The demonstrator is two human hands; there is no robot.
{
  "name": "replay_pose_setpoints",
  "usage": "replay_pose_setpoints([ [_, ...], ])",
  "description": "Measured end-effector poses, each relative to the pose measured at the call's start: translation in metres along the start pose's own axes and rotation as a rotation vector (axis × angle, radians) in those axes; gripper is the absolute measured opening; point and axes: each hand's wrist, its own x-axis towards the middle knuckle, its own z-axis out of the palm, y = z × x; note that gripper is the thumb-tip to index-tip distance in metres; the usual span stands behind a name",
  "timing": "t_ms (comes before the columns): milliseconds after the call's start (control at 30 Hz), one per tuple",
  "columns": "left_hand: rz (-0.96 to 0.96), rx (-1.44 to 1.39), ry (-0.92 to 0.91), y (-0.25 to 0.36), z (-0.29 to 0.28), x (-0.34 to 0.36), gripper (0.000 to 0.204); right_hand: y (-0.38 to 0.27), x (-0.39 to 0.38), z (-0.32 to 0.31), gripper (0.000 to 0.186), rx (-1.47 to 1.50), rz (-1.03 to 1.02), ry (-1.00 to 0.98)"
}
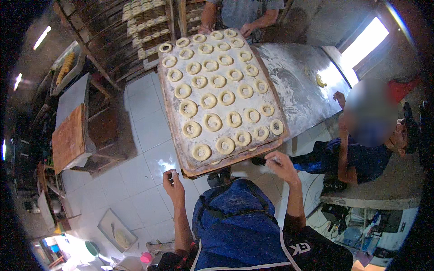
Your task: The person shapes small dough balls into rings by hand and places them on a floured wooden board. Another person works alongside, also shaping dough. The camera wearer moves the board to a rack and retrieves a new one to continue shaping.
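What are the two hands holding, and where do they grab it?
Both hold the big floured board of dough rings at its near edge: the left hand at the near left corner, the right hand under the near right corner.

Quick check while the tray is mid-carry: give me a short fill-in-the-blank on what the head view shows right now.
1. The dough rings on the floured wooden tray are shaped like ____.
2. The far end of the tray is held by a ____ person's hands.
3. The right hand is at the tray's near ____ corner.
4. The left hand hangs just below the tray's near edge, above the white ____ floor.

Missing words: rings; second; right; tiled
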Motion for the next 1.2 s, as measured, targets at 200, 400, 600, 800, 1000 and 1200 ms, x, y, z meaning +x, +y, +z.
replay_pose_setpoints([
  [200,0.248,0.151,-0.162,0.019,0.016,-0.041,0.011,0.038,-0.003,0.027,0.024,-0.245,-0.05,0.155],
  [400,0.523,0.505,-0.263,0.061,0.074,-0.029,0.021,0.003,0.033,0.07,0.028,-0.403,-0.37,0.289],
  [600,0.501,0.677,-0.241,0.047,0.088,-0.003,0.028,-0.031,0.064,0.133,0.038,-0.641,-0.658,-0.011],
  [800,0.281,0.53,-0.541,0.062,0.065,0.011,0.026,-0.04,0.075,0.16,0.032,-0.805,-0.589,-0.151],
  [1000,0.166,0.305,-0.489,0.106,0.089,0.014,0.027,-0.039,0.084,0.114,0.028,0.187,-0.407,-0.5],
  [1200,0.277,0.057,-0.642,0.136,0.247,0.032,0.033,-0.023,0.104,-0.036,0.033,-0.192,-0.381,0.253],
])
